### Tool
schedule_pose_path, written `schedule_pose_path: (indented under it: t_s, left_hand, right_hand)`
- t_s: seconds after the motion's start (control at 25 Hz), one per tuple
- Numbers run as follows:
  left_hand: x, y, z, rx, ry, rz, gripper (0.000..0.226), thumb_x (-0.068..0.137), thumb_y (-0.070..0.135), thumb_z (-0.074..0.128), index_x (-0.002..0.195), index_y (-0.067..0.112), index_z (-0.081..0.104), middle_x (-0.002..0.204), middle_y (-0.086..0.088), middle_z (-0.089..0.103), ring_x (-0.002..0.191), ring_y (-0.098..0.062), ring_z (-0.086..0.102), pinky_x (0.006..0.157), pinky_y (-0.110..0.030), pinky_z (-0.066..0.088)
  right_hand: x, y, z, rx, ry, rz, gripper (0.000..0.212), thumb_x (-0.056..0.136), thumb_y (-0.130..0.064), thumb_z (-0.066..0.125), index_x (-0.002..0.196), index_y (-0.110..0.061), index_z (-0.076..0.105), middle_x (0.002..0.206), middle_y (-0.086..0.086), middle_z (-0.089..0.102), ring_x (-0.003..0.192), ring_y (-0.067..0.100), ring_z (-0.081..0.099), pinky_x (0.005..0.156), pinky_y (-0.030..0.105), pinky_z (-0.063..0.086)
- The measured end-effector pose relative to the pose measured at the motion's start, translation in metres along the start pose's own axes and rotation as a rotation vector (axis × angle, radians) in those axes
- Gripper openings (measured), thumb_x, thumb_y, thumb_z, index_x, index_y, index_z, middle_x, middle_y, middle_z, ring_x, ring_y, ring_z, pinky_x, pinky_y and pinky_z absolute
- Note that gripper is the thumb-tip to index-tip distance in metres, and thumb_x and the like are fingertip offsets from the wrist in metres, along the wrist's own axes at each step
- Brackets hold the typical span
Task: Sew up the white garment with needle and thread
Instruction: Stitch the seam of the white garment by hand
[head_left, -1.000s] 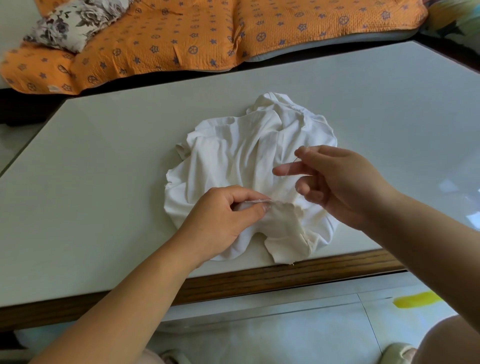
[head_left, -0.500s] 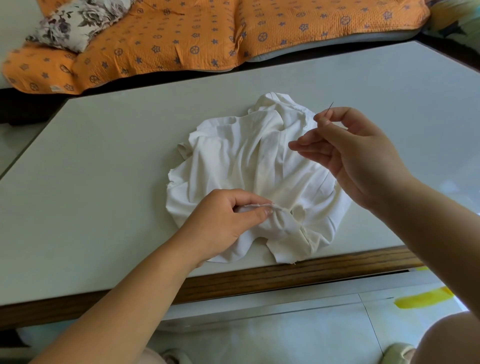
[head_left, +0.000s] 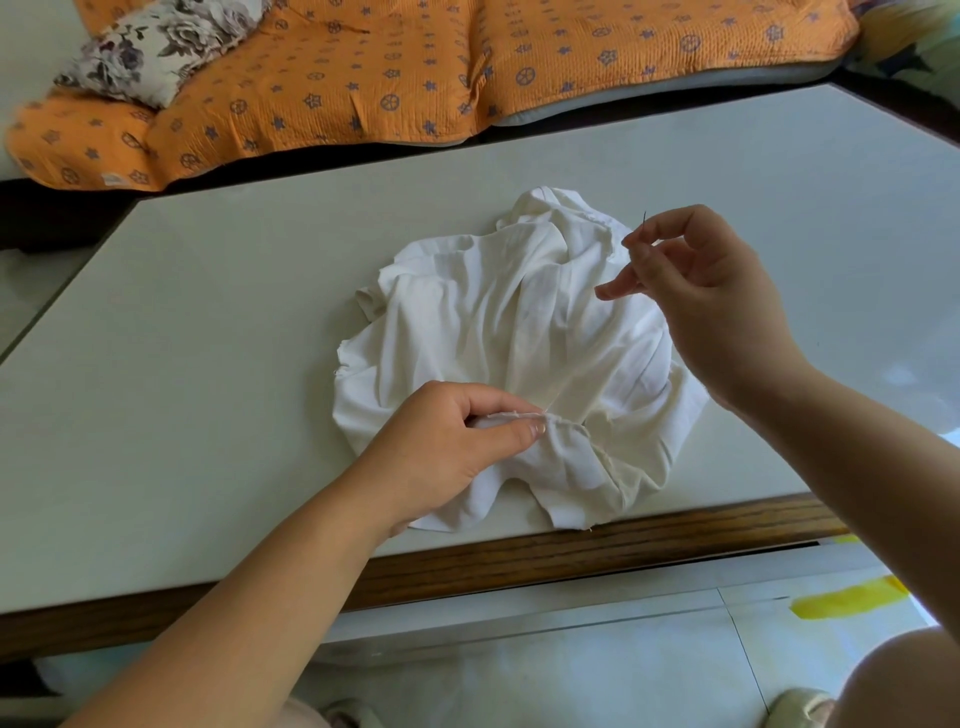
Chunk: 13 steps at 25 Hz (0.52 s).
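We see the white garment (head_left: 467, 322) lying crumpled in a heap on the pale table (head_left: 208, 338), toward the front, its near folds reaching right up to the wooden trim (head_left: 519, 561). The L hand (head_left: 441, 447) rests on the near-left part of the cloth. Thumb and forefinger are pressed together on a raw seam edge, pinching it up into a small ridge, w/ the other fingers curled under. The R hand (head_left: 696, 296) is raised over the far-right side of the heap. Its thumb and forefinger are closed tight on a thin dark needle (head_left: 644, 221) whose tip sticks up past the fingertips. One finger points left, nearly straight; the rest are loosely bent. The thread we can't make out btw. needle and cloth — too fine.

Behind the table lies an orange quilt (head_left: 363, 67) w/ small blue star & wheel prints, and a floral pillow (head_left: 150, 57) sits on its left end. Below the trim are pale floor tiles (head_left: 571, 675) w/ a yellow streak (head_left: 847, 603) at right — and a bare knee (head_left: 909, 675) in the bottom-right corner.
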<state>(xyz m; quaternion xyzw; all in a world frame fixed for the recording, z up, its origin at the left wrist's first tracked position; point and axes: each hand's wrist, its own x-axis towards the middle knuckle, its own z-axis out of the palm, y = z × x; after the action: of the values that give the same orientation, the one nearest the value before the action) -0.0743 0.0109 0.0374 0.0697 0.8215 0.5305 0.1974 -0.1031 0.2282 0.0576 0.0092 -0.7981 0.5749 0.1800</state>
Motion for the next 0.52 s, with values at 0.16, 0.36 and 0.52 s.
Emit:
schedule_pose_path:
  t_s: [0.16,0.36,0.52]
  left_hand:
    - [-0.001,0.001,0.0,-0.024,-0.001,-0.001,0.01,0.084,0.032,0.072,0.092,0.032,0.078,0.097,0.017,0.075,0.1,0.005,0.065,0.094,-0.021,0.048]
    - [0.001,0.001,-0.001,-0.063,0.082,0.002,0.007,0.084,0.031,0.073,0.089,0.031,0.078,0.094,0.016,0.075,0.095,0.004,0.066,0.087,-0.017,0.047]
    - [0.0,0.002,0.001,-0.077,0.078,0.031,0.015,0.083,0.035,0.071,0.093,0.027,0.078,0.093,0.012,0.076,0.093,0.001,0.068,0.084,-0.018,0.049]
  right_hand:
    - [-0.007,-0.006,0.002,-0.043,-0.06,0.048,0.015,0.1,-0.018,0.054,0.09,-0.029,0.057,0.073,-0.007,0.074,0.077,0.042,0.068,0.076,0.053,0.053]
    - [-0.034,-0.023,0.008,-0.253,-0.42,0.161,0.008,0.098,-0.021,0.054,0.092,-0.026,0.058,0.083,-0.009,0.074,0.05,0.013,0.067,0.047,0.024,0.049]
    - [-0.06,-0.028,0.014,-0.245,-0.486,0.154,0.01,0.097,-0.023,0.055,0.088,-0.026,0.058,0.07,-0.007,0.07,0.048,0.007,0.064,0.047,0.015,0.047]
